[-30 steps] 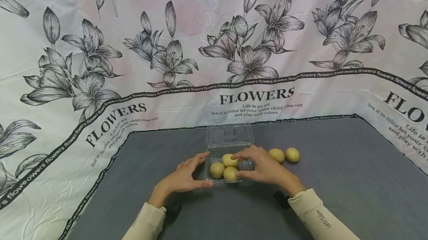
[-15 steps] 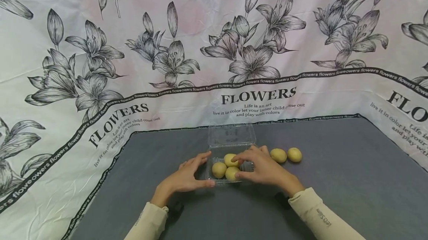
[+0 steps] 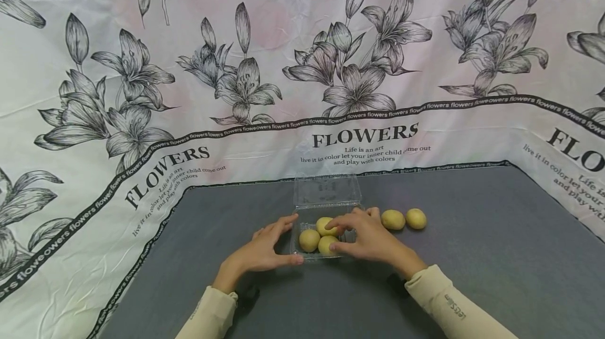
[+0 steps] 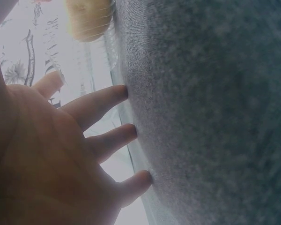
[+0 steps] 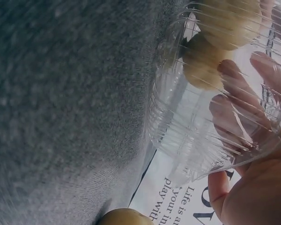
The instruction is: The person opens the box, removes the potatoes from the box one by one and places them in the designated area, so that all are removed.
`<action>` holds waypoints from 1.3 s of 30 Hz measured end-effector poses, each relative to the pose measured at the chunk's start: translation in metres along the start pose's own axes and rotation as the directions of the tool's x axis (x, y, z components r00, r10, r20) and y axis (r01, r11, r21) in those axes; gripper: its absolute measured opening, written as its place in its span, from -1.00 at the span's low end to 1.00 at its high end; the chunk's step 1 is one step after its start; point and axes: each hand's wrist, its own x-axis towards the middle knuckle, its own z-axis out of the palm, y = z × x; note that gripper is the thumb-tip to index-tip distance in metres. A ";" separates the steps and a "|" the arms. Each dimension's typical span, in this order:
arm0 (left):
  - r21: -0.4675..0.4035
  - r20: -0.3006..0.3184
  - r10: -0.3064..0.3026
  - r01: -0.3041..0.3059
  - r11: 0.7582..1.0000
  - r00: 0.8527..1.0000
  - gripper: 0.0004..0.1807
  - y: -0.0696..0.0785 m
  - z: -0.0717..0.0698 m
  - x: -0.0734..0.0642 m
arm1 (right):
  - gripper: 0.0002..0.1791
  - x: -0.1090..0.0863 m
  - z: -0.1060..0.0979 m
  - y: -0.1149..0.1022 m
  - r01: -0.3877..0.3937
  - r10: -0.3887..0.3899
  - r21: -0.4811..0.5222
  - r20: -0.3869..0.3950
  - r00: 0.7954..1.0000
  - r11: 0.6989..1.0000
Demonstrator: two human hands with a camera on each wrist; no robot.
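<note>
A clear plastic clamshell box (image 3: 302,258) lies on the table with its lid (image 3: 326,192) raised at the back. Inside its left part sit three yellow potatoes (image 3: 309,240). My left hand (image 3: 257,252) spreads around the box's left end, thumb near the front corner and index finger near the back one. In the left wrist view its other fingers are extended and apart. My right hand (image 3: 373,236) reaches into the right part, its index finger at the back potato (image 3: 325,226) and its thumb at the front-right potato (image 3: 327,245). Through the plastic, the right wrist view shows its fingers loosely bent.
Two more yellow potatoes, a nearer one (image 3: 393,220) and a farther one (image 3: 416,219), lie on the grey table (image 3: 472,255) just right of the box. A white cloth (image 3: 264,160) with printed flowers and lettering hangs behind the table and at its sides.
The right hand has shifted very slightly left within the box. The left hand, box and potatoes stay much the same; the view itself moved a little.
</note>
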 end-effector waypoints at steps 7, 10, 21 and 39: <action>-0.008 0.005 -0.013 0.013 1.000 1.000 0.07 0.002 -0.002 -0.001 | -0.52 0.004 0.000 0.002 0.003 -0.006 -0.047 -0.073 0.997 0.999; -0.005 0.006 -0.014 0.014 1.000 1.000 0.07 0.002 -0.003 -0.001 | -0.50 0.007 0.000 0.006 -0.008 0.000 -0.064 -0.113 0.994 0.998; 0.006 0.003 -0.011 0.011 1.000 1.000 0.07 0.001 -0.003 0.000 | -0.50 0.017 -0.001 0.007 -0.025 0.012 -0.085 -0.146 0.989 0.996; -0.004 0.011 -0.011 0.011 1.000 1.000 0.10 0.001 -0.001 -0.001 | -0.52 0.030 0.006 0.009 -0.023 0.014 -0.146 -0.061 0.998 0.989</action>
